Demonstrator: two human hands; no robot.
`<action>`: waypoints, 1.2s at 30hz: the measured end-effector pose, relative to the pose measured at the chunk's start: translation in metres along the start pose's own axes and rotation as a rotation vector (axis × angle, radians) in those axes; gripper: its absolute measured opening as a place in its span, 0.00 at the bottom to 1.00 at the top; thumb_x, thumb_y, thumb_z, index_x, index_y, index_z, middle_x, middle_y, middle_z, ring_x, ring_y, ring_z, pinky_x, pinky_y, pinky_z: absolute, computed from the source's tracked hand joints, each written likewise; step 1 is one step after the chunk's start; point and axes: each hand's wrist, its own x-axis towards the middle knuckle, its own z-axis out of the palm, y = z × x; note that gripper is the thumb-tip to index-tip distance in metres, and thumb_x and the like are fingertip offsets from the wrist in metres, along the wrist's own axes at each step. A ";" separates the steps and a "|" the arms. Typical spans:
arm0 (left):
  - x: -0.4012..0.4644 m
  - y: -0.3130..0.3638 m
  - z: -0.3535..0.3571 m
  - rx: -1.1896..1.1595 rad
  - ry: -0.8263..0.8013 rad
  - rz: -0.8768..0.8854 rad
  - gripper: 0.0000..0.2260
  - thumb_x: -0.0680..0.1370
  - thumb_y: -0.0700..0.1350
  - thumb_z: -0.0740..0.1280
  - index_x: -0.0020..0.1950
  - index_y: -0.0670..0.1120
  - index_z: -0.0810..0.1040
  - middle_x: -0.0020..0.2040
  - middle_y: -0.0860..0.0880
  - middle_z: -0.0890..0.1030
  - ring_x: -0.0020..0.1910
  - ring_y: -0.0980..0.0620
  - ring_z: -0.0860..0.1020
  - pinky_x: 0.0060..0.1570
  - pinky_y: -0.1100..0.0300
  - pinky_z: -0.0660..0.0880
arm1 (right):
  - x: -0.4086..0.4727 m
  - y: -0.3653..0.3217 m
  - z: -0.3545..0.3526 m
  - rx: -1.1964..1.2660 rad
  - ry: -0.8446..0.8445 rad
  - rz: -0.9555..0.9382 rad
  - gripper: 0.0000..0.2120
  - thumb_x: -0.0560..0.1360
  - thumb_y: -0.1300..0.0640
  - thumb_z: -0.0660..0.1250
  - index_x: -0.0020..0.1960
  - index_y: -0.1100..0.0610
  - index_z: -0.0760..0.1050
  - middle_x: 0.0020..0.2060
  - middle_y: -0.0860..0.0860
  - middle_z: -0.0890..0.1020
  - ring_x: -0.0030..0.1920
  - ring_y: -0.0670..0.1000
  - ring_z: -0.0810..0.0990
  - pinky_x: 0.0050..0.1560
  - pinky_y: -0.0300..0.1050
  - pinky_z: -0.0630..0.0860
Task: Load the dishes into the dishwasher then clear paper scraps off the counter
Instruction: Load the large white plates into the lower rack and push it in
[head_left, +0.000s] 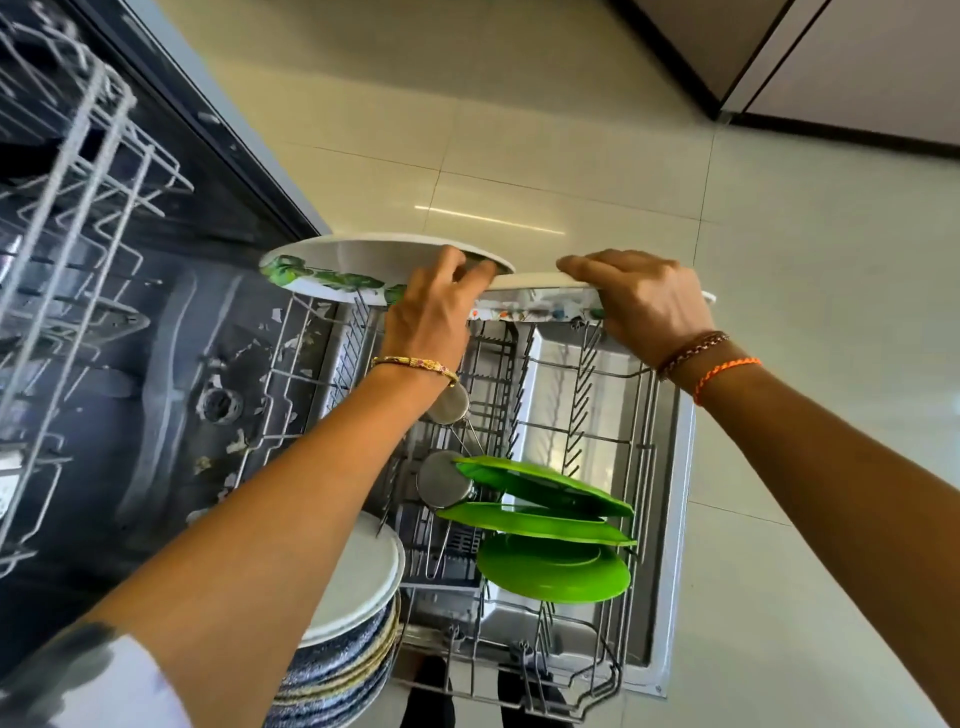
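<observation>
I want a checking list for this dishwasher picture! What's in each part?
Surface: lower rack pulled out over the open door.
Job's things: three green plates on edge in the rack; leaf-patterned plate and second patterned plate at the far end; stacked plates at the near left.
Clutter: pale scraps on the tub floor.
Grippers: left hand grips the leaf-patterned plate; right hand grips the second plate.
Cables: nothing seen.
Surroundings: pale tiled floor, upper rack.
</observation>
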 end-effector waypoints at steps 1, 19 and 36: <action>0.002 -0.002 0.003 0.005 -0.007 -0.058 0.16 0.75 0.28 0.61 0.60 0.42 0.77 0.55 0.37 0.75 0.48 0.37 0.75 0.38 0.58 0.68 | 0.004 0.001 0.004 0.000 0.003 0.015 0.14 0.66 0.63 0.67 0.51 0.62 0.81 0.39 0.58 0.84 0.33 0.59 0.82 0.24 0.51 0.78; -0.001 0.009 0.032 0.143 -0.232 -0.070 0.20 0.80 0.34 0.54 0.70 0.48 0.66 0.63 0.43 0.70 0.54 0.40 0.74 0.46 0.56 0.71 | -0.032 0.012 0.022 0.000 -0.003 0.294 0.09 0.68 0.66 0.63 0.44 0.60 0.80 0.31 0.55 0.81 0.30 0.57 0.80 0.28 0.45 0.76; -0.003 0.016 0.034 0.054 -0.246 -0.227 0.21 0.79 0.36 0.59 0.71 0.50 0.65 0.63 0.44 0.70 0.58 0.42 0.70 0.45 0.57 0.68 | -0.029 0.006 0.016 0.005 -0.044 0.338 0.19 0.66 0.67 0.69 0.56 0.63 0.76 0.48 0.62 0.80 0.50 0.65 0.77 0.48 0.55 0.75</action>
